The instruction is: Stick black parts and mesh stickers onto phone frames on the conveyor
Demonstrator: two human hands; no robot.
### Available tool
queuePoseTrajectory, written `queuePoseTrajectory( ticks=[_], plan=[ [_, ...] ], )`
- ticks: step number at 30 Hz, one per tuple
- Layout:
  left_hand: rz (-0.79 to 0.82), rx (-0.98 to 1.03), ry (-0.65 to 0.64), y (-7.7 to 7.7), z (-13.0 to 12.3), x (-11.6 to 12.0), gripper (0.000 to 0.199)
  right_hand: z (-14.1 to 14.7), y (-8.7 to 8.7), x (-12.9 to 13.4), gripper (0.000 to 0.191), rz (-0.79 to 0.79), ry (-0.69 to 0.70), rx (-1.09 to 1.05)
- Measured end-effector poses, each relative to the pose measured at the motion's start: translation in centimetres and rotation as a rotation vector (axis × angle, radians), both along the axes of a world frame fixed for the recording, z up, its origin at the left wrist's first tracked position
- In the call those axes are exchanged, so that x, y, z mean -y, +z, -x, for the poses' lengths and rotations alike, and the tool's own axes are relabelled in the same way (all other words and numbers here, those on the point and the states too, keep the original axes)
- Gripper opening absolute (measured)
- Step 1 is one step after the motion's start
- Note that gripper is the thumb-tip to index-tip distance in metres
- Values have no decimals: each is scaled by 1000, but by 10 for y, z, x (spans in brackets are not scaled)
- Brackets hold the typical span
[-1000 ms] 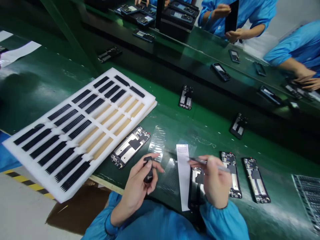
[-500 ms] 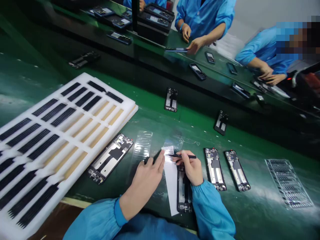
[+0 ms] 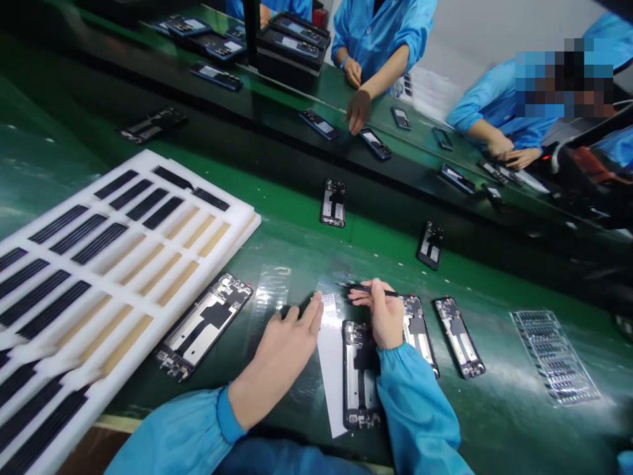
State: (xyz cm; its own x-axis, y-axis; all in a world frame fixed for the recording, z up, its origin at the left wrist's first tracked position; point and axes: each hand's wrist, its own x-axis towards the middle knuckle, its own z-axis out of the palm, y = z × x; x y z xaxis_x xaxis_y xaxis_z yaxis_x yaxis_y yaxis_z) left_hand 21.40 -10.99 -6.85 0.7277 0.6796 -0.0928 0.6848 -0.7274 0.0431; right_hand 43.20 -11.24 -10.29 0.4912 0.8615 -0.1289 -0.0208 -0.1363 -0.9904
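Head: right hand (image 3: 386,316) by chassis (image 3: 418,336) (tight)

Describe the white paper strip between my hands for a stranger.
On the green workbench, look between the left hand and right hand. The white paper strip lies beside a phone frame, pale among dark parts, a dotted patch at its top.

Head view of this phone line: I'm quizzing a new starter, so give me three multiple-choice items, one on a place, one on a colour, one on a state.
1. Where does the white paper strip lie?
A. On the foam tray
B. Beside the phone frame
C. On the far bench

2. What colour is the bench top?
A. Green
B. White
C. Grey

3. What does the right hand hold?
A. Nothing
B. A phone frame
C. Black tweezers

1: B, the strip runs along the frame's left edge.
2: A, green shows around the frames.
3: C, its fingers pinch them.
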Motion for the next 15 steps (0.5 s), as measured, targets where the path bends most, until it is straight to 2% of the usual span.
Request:
queuePoseTrajectory(
  ticks=[3, 7, 15],
  plan=[
    [11, -3, -6, 2, -14, -23, 72, -7, -4, -16, 47, -5, -39, -16],
    [12, 11, -26, 4, -33, -49, 68, -8, -11, -20, 46, -6, -60, -3],
    [44, 3, -77, -2, -43, -64, 71, -7, -14, -18, 45, 3, -74, 21]
  ],
)
